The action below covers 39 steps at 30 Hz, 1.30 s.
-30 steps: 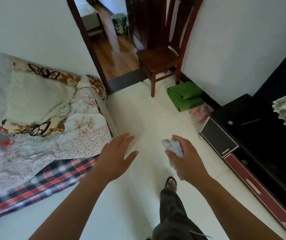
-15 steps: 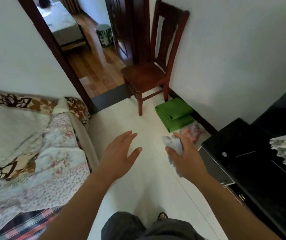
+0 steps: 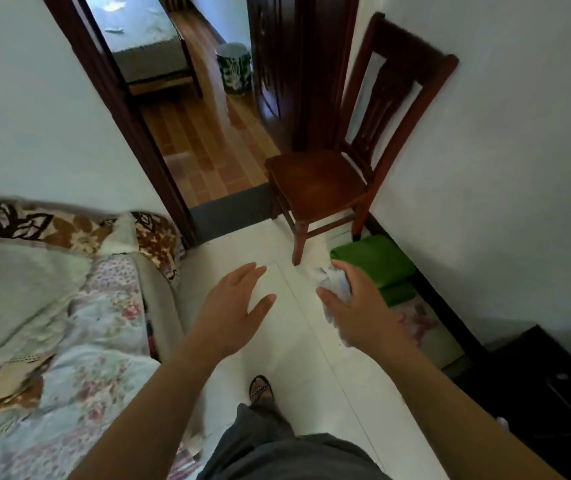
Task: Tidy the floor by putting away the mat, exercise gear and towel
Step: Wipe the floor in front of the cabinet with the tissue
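Note:
My right hand grips a crumpled pale blue towel, held out over the white floor. My left hand is stretched forward beside it, fingers straight and holding nothing. A folded green mat lies on the floor against the right wall, just beyond my right hand and beside the chair leg. A clear bag with pink things inside lies on the floor next to the mat, partly hidden by my right hand.
A dark wooden chair stands against the right wall by an open doorway into a room with wood flooring and a bin. A bed with floral quilts fills the left. A black cabinet sits lower right.
I have walked toward the chair and doorway; the chair and green mat are nearer. My right hand still grips the towel and my left hand stays open.

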{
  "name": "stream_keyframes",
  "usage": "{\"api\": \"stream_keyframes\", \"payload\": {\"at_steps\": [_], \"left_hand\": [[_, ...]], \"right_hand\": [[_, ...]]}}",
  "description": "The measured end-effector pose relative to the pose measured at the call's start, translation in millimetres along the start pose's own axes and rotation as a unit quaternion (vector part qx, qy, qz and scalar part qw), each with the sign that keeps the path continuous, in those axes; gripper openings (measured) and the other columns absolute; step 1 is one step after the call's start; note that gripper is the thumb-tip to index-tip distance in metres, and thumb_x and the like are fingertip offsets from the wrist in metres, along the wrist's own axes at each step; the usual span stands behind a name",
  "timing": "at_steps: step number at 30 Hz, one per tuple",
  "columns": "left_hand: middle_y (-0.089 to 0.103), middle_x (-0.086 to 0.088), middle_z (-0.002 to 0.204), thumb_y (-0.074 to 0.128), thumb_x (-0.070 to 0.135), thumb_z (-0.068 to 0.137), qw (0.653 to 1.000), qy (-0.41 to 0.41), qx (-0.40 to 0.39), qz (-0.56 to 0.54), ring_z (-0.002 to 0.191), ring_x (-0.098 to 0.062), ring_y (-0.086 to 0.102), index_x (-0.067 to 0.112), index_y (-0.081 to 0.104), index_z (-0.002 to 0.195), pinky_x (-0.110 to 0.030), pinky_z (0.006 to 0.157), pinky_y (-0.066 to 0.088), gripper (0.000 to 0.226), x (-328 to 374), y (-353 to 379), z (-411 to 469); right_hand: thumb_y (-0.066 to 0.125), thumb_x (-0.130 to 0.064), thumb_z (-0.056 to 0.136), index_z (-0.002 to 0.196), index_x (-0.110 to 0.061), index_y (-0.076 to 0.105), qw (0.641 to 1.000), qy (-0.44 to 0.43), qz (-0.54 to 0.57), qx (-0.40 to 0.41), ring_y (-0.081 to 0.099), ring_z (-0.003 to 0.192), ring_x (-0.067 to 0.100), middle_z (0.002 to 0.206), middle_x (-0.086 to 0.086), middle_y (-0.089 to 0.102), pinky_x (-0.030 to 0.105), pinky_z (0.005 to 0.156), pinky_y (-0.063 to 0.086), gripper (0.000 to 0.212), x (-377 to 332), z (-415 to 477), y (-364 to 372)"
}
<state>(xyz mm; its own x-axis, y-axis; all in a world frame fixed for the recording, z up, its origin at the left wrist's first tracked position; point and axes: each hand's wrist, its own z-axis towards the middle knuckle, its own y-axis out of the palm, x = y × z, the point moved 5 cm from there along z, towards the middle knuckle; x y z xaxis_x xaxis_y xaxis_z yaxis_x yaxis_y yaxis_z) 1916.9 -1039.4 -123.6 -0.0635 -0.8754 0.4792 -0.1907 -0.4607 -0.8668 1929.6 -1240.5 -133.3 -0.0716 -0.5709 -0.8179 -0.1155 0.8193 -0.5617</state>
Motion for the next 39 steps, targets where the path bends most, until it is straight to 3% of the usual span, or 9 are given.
{"api": "stream_keyframes", "payload": {"at_steps": [3,6,9,13,19,24,39], "left_hand": [[0.026,0.003,0.153,0.036,0.05,0.092,1.0,0.009,-0.008,0.008,0.14,-0.016,0.025,0.025,0.029,0.144,-0.038,0.114,0.026,0.058,-12,-21,56],[0.025,0.004,0.153,0.037,0.048,0.093,0.999,0.016,-0.021,0.028,0.14,-0.015,0.024,0.026,0.028,0.145,-0.037,0.115,0.025,0.056,-17,-36,114],[0.024,0.005,0.154,0.038,0.049,0.093,0.998,0.027,-0.051,0.033,0.14,-0.014,0.023,0.028,0.027,0.144,-0.035,0.115,0.024,0.056,-12,-35,162],[0.023,0.006,0.154,0.038,0.051,0.093,0.994,0.04,-0.09,0.043,0.141,-0.013,0.022,0.029,0.026,0.145,-0.035,0.115,0.023,0.057,2,-30,239],[0.028,0.006,0.152,0.039,0.051,0.093,0.995,0.046,-0.066,0.066,0.139,-0.013,0.026,0.028,0.029,0.144,-0.038,0.114,0.027,0.057,21,-45,369],[0.03,0.006,0.151,0.037,0.054,0.092,0.994,0.055,-0.063,0.071,0.138,-0.014,0.028,0.029,0.029,0.144,-0.045,0.111,0.03,0.058,48,-55,456],[0.029,0.004,0.151,0.04,0.047,0.094,0.992,0.071,-0.092,0.052,0.137,-0.015,0.03,0.027,0.03,0.143,-0.038,0.113,0.028,0.054,76,-52,595]], "right_hand": [[0.057,-0.052,0.085,0.132,-0.024,0.043,1.0,0.001,-0.006,-0.028,0.048,0.112,0.005,0.123,-0.011,0.049,0.028,0.101,0.042,0.056,-17,58,9],[0.041,-0.083,0.07,0.125,-0.025,0.046,1.0,0.014,0.009,-0.016,0.059,0.101,0.014,0.112,-0.002,0.06,0.037,0.093,0.052,0.081,-20,110,10],[0.046,-0.075,0.075,0.125,-0.026,0.046,0.999,0.033,0.012,-0.005,0.06,0.099,0.015,0.111,-0.003,0.06,0.039,0.091,0.053,0.07,-10,153,3],[0.05,-0.059,0.078,0.125,-0.022,0.048,0.998,0.059,0.004,0.017,0.057,0.103,0.016,0.111,-0.005,0.056,0.032,0.094,0.05,0.06,5,221,-25],[0.061,-0.04,0.086,0.132,-0.02,0.044,0.999,0.027,0.002,0.024,0.051,0.113,0.014,0.125,-0.003,0.052,0.037,0.1,0.045,0.053,23,349,-75],[0.06,-0.043,0.086,0.133,-0.021,0.043,0.999,0.039,0.004,0.036,0.048,0.115,0.012,0.128,-0.004,0.049,0.036,0.102,0.044,0.054,36,417,-115],[0.059,-0.043,0.087,0.133,-0.024,0.042,0.994,0.083,-0.005,0.077,0.05,0.107,0.011,0.126,-0.004,0.049,0.038,0.095,0.048,0.053,60,535,-155]]}}
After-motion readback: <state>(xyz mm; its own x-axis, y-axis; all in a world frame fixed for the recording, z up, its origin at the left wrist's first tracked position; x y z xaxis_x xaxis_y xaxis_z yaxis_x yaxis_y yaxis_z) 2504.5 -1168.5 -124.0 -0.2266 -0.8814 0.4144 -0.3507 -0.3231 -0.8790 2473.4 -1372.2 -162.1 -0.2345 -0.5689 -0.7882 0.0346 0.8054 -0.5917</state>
